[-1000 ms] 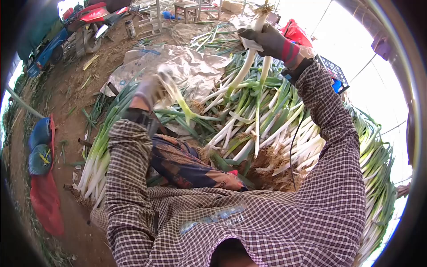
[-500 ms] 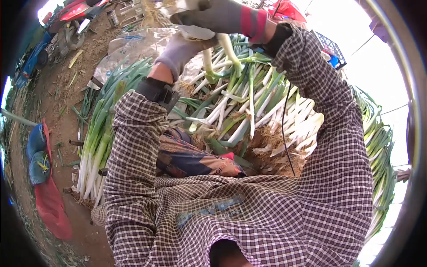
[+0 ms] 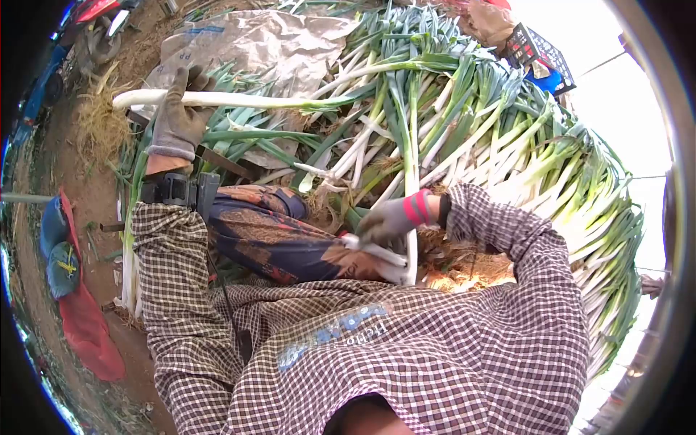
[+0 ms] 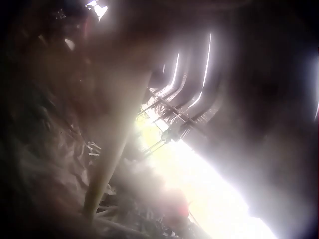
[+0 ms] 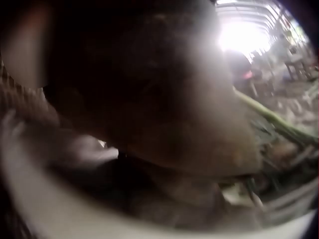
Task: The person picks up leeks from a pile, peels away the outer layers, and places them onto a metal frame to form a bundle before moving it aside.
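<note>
In the head view my gloved left hand holds a leek, its thumb across the white shank. The leek lies sideways, with its bushy roots hanging at the left end and its green end over the pile. A pale stalk crosses the left wrist view. My gloved right hand, low over the patterned trouser leg, grips a blurred whitish strip; I cannot tell what it is. Beside that hand stands another white leek shank. The glove darkens most of the right wrist view.
A large pile of leeks spreads from the middle to the right. More leeks lie by the left sleeve. A crumpled sheet is at the back, a black crate at the back right, a red cloth at the left.
Both hands were together high at the front half a second ago. The left hand has moved left with a leek; the right has come down towards the lap with the whitish strip.
</note>
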`<state>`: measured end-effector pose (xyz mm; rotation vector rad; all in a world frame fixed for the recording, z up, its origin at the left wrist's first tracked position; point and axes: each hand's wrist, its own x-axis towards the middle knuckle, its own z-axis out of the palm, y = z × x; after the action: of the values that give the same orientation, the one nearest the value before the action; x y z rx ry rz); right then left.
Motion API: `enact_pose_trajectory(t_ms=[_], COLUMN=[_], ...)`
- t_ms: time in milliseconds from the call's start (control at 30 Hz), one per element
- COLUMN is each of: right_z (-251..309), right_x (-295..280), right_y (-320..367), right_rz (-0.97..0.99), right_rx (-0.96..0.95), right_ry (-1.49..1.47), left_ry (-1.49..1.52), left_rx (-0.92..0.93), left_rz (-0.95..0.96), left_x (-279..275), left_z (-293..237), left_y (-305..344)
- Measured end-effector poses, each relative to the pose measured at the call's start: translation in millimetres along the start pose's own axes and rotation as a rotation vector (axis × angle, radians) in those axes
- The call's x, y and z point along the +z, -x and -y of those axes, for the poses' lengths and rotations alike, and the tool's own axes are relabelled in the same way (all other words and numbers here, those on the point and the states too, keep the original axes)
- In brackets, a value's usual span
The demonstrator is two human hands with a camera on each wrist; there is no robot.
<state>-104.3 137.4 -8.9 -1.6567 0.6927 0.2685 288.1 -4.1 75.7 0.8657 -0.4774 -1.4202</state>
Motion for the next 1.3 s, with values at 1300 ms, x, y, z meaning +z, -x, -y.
enact_pose_trajectory(t_ms=[1300], right_z=[17.4], right_x=[-209.6], right_y=[-32.5], right_rz=[-0.710], right_rx=[-0.439], right_ry=[0.163], left_ry=[-0.380], left_rx=[-0.039], left_rz=[0.194], left_x=[7.8], left_z=[21.7], left_y=[89.1])
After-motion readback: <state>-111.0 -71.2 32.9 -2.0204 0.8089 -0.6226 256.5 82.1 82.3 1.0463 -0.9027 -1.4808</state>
